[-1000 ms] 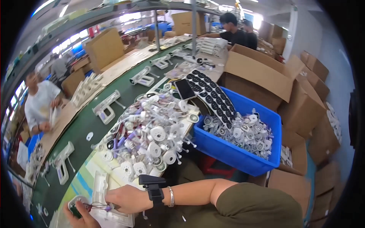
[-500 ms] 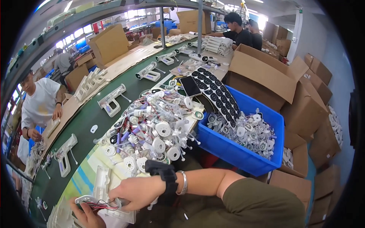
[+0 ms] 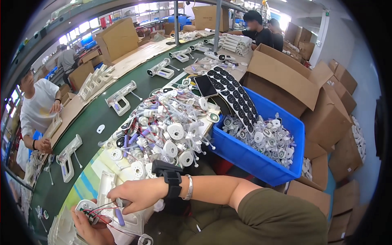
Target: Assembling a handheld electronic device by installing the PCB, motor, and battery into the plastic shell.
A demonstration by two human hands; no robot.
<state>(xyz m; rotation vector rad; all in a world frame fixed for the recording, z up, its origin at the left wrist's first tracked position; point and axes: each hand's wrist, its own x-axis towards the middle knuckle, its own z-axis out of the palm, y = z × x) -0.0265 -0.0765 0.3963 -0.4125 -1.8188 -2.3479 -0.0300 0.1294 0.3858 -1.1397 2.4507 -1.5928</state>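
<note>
My left hand [image 3: 90, 229] curls round a white round-ended plastic cap [image 3: 85, 205] with a small green circuit board [image 3: 90, 219] showing. Red and black wires [image 3: 102, 209] run from the board toward my right hand [image 3: 141, 195]. Its fingers pinch a small grey motor unit [image 3: 122, 202], from which a purple cylinder [image 3: 119, 217] points down. Just below lies an open white gun-shaped shell [image 3: 130, 226], partly covered by my hands. A white disc [image 3: 145, 239] hangs at the wires' lower end.
A heap of wired pump parts [image 3: 163, 126] lies ahead. The blue bin [image 3: 257, 159] to its right holds more parts, with a sheet of black stickers [image 3: 234, 96] and a phone [image 3: 205, 85] nearby. White gun bodies [image 3: 120, 99] sit on the green belt [image 3: 94, 118]. A co-worker [image 3: 38, 106] stands across it.
My right hand has shifted slightly up and left, and the motor unit with its purple cylinder now shows. The white disc has come into view. Across the belt, the co-worker's hands have moved.
</note>
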